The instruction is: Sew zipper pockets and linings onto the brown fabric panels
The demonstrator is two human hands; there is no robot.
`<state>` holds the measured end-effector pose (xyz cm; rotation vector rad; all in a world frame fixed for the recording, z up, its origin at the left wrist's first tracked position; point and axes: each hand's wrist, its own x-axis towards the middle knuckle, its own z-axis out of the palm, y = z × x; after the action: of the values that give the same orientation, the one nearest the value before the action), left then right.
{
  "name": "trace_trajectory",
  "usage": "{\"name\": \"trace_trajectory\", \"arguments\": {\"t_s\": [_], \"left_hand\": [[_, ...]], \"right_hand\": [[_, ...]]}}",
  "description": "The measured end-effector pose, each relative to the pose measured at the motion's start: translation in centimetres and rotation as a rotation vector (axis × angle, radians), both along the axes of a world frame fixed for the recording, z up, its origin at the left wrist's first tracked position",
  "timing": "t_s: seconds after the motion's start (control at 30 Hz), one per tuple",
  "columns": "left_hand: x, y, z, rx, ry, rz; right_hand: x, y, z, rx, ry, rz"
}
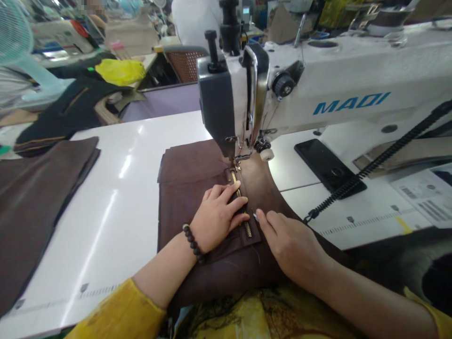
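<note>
A dark brown leather-like piece (190, 165) lies under the presser foot (237, 165) of a white sewing machine (339, 70). A brass-toothed zipper (249, 228) runs down it from near the foot. My left hand (217, 216) rests flat on the brown piece with its fingers spread, the tips touching the zipper. To the right of the zipper, my right hand (293, 240) is closed, thumb and forefinger pinched together. A small whitish tip shows at those fingers; the rest of what they hold is hidden.
More brown pieces (42, 197) are stacked on the white table (116, 226) at the left. A black phone (328, 165) lies under the machine arm, beside a coiled black cord (374, 167). Behind stand a light-green fan (38, 66) and a yellow bundle (120, 71).
</note>
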<state>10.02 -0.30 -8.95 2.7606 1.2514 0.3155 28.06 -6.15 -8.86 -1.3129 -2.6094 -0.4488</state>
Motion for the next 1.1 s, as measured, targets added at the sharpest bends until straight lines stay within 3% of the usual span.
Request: {"name": "trace_trajectory", "arguments": {"t_s": [0.2, 0.4, 0.53, 0.87, 1.1], "left_hand": [[0.0, -0.1, -0.1, 0.026, -0.012, -0.008], [0.1, 0.0, 0.0, 0.023, -0.012, -0.013], [0.0, -0.1, -0.1, 0.005, 0.008, 0.002], [0.0, 0.0, 0.1, 0.0, 0.011, 0.001], [0.0, 0.0, 0.1, 0.006, 0.013, 0.002]], "right_hand": [[1.2, -1.4, 0.2, -0.063, 0.004, 0.113], [1.3, 0.1, 0.4, 0.004, 0.05, -0.105], [0.2, 1.1, 0.1, -0.001, 0.027, -0.126], [0.1, 0.6, 0.0, -0.005, -0.006, 0.054], [1.2, -1.4, 0.1, -0.061, 0.022, 0.185]]}}
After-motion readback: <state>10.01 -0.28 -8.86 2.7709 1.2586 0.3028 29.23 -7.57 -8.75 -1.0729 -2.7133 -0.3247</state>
